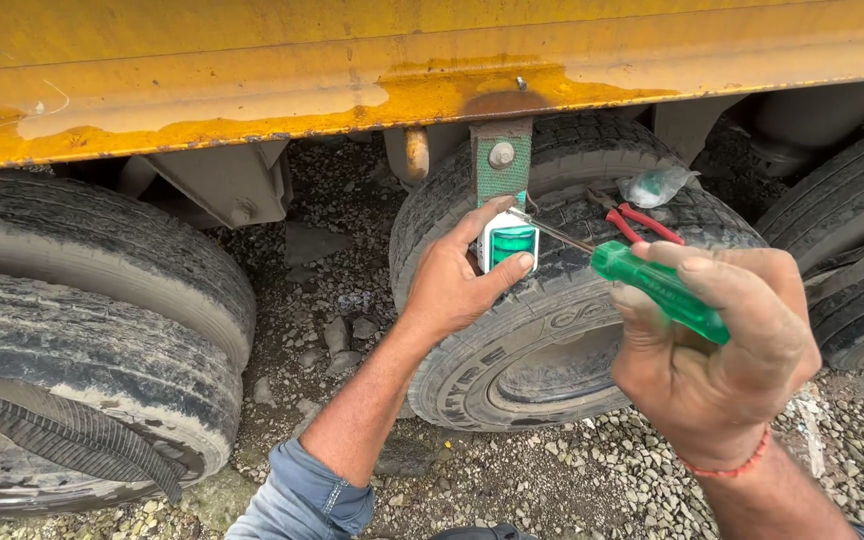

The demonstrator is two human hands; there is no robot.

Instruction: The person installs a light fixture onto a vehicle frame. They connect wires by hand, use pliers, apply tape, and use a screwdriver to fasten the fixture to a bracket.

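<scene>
Two hands work a small green lamp under a rusty yellow truck body.

The yellow steel body (252, 70), its paint flaking to orange rust, spans the top; below stand worn, dusty tyres (542, 330) on grey gravel (572, 470). A green bracket (503, 165) with one bolt hangs from the body, carrying the white-framed green marker lamp (508, 243). The left hand (452, 275) pinches the lamp between thumb and fingers. The right hand (717, 345), well apart, is clenched round a translucent green screwdriver (657, 288) whose tip meets the lamp's top. Red-handled pliers (637, 222) and a clear plastic bag (655, 185) lie on the tyre.
</scene>
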